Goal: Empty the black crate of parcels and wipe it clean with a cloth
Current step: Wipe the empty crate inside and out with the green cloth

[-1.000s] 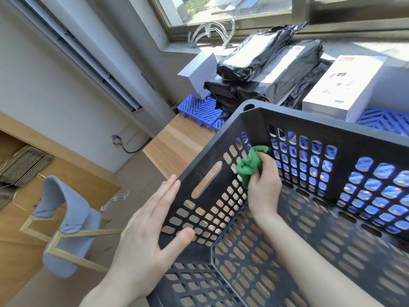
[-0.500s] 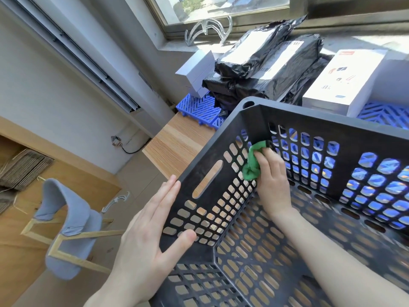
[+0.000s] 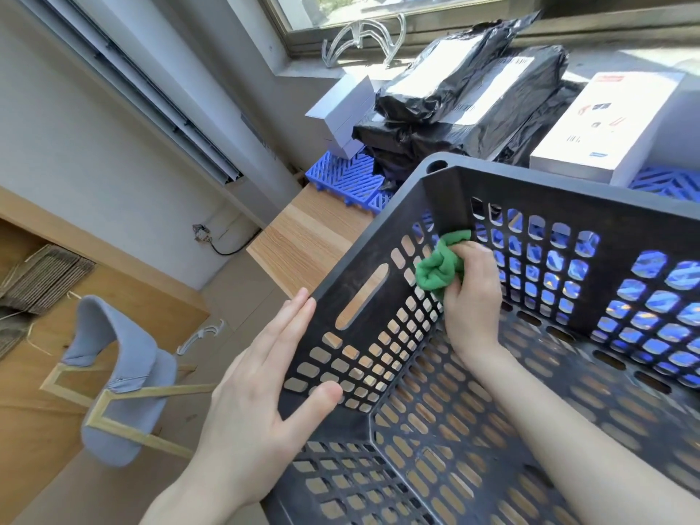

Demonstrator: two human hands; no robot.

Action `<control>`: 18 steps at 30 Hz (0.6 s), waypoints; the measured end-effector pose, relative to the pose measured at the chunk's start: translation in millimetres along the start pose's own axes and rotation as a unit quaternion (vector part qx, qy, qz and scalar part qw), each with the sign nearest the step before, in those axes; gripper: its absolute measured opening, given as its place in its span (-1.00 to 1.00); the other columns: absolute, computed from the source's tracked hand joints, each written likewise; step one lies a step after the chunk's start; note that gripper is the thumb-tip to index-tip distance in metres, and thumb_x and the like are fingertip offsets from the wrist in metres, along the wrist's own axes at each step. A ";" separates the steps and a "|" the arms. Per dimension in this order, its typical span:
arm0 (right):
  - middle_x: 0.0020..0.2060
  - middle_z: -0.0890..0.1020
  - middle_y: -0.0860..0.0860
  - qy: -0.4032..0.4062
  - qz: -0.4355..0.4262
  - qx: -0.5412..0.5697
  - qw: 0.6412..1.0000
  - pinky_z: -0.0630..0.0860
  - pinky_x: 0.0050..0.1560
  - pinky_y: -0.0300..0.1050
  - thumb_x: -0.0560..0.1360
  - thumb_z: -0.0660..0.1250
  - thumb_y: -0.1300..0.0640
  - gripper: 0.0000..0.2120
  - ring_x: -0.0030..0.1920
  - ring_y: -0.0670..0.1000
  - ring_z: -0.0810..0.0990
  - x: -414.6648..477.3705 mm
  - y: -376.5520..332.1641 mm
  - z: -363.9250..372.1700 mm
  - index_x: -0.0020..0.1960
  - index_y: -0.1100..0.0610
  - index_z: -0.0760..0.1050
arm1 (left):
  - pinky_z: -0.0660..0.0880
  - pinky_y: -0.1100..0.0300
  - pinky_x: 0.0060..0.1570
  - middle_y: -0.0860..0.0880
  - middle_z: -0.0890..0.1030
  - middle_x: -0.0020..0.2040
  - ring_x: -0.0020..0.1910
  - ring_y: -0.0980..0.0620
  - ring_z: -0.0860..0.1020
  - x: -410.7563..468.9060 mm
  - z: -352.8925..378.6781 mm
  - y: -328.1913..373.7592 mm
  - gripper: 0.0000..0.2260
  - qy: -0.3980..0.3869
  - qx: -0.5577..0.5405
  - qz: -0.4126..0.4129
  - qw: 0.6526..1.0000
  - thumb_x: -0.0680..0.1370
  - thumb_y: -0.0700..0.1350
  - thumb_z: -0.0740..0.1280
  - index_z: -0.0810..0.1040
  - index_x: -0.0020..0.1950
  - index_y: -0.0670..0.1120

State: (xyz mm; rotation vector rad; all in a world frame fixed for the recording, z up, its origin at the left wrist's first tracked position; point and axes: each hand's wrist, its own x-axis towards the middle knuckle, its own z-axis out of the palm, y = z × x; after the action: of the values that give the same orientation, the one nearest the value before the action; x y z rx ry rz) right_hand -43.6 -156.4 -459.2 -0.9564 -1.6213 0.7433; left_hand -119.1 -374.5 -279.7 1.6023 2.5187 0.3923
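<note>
The right hand (image 3: 471, 301) clamps its fingers (image 3: 478, 255) on the cloth (image 3: 439, 272) in the crate's (image 3: 568, 187) far-left corner. The left hand (image 3: 257, 403), fingers straight, braces that wall.

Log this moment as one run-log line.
step: wiping black crate interior | right hand: grips green cloth at inside corner | left hand: fingers straight, bracing side wall | parcels: stacked outside crate
</note>
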 end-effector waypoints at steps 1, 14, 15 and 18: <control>0.07 0.54 0.19 0.019 -0.012 0.025 0.999 0.41 0.19 -0.07 0.43 0.24 0.48 -0.71 0.12 0.11 0.47 8.5 -13.2 -0.7 0.13 0.33 0.48 | 0.34 -0.09 0.35 0.42 0.05 0.51 0.47 0.37 0.12 0.1 0.1 -0.3 -0.36 0.000 -0.001 0.001 1.000 0.45 0.35 0.10 0.06 0.52 0.34; 0.21 0.50 0.29 -0.030 -0.101 -0.051 0.993 0.43 0.21 -0.06 0.38 0.28 0.44 -0.67 0.19 0.24 0.48 -4.8 1.6 6.8 0.09 0.22 0.36 | 0.35 -0.14 0.35 0.40 0.07 0.52 0.49 0.35 0.11 0.4 0.5 -0.3 -0.36 0.003 -0.004 0.000 1.000 0.46 0.35 0.11 0.10 0.53 0.30; 0.21 0.48 0.30 -0.063 -0.082 -0.080 0.991 0.48 0.17 0.01 0.35 0.31 0.47 -0.67 0.18 0.27 0.48 -15.1 15.0 6.7 0.05 0.24 0.37 | 0.35 -0.15 0.35 0.40 0.07 0.52 0.49 0.34 0.12 0.4 0.5 -0.5 -0.36 0.003 -0.007 -0.001 1.000 0.46 0.35 0.11 0.10 0.53 0.30; 0.24 0.43 0.32 -0.181 -0.025 -0.148 0.972 0.59 -0.01 0.17 0.30 0.36 0.52 -0.63 0.17 0.32 0.47 -37.2 45.0 5.6 0.04 0.29 0.40 | 0.34 -0.15 0.35 0.39 0.07 0.52 0.48 0.33 0.15 0.8 0.9 -1.0 -0.36 0.000 -0.012 -0.003 1.000 0.46 0.34 0.12 0.09 0.53 0.31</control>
State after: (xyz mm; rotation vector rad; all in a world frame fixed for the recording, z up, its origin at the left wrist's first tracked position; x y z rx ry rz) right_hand -35.0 -167.1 -516.3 -1.0277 -2.1139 0.6805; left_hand -120.1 -374.0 -280.8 1.5849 2.5089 0.4212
